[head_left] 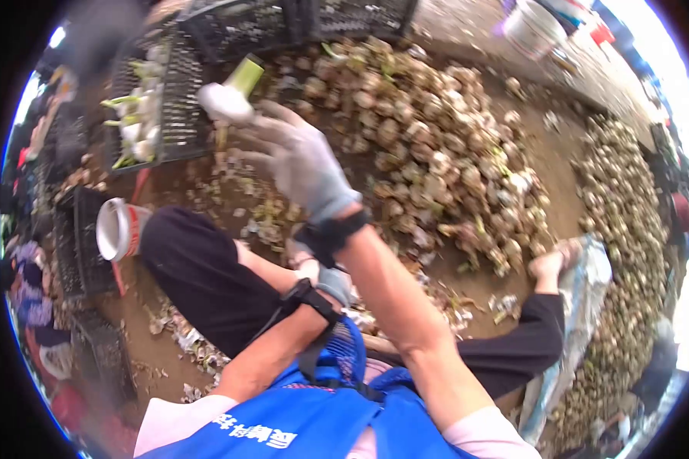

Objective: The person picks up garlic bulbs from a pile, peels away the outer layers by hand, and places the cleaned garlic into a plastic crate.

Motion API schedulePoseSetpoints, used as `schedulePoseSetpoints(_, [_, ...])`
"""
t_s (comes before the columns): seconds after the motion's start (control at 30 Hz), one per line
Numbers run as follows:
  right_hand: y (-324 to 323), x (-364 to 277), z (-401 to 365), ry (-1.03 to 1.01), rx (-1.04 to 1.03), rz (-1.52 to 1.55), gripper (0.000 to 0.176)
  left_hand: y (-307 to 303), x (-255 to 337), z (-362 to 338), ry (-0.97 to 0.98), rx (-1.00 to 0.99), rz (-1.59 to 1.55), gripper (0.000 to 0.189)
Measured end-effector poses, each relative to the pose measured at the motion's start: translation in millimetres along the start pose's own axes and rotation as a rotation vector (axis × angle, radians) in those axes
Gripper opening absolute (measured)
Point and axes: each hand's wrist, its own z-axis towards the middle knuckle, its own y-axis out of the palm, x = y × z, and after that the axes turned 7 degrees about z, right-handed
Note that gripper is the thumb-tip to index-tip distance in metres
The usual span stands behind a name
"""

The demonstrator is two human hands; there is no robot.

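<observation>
My right hand (295,157), in a pale glove, is stretched out to the upper left with its fingers apart. Just beyond the fingertips is a white garlic bulb (226,103) with a short green stem, blurred and seemingly in the air; whether a finger still touches it is hard to see. My left hand (335,284), also gloved, is low by my lap, partly covered by the right forearm. Its fingers are hidden. A black plastic crate (182,99) with several trimmed garlic bulbs (136,115) stands left of the right hand.
A big heap of unpeeled garlic (436,145) lies ahead on the ground, with another pile (624,206) at far right. Beside my left knee sits a white bucket (113,229). More black crates (84,245) stand at left. Skins and trimmings (264,214) litter the floor.
</observation>
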Motion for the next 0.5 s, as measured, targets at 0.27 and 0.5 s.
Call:
schedulePoseSetpoints(0.27, [-142.2, -28.4, -94.5, -0.306, 0.596, -1.521, 0.029, 113.0, 59.0, -84.9, -0.138, 0.144, 0.629, 0.031])
schedulePoseSetpoints(0.5, [-266.4, -112.7, -200.8, 0.390, 0.755, -2.472, 0.009, 109.8, 28.4, -69.9, -0.224, 0.068, 0.658, 0.032])
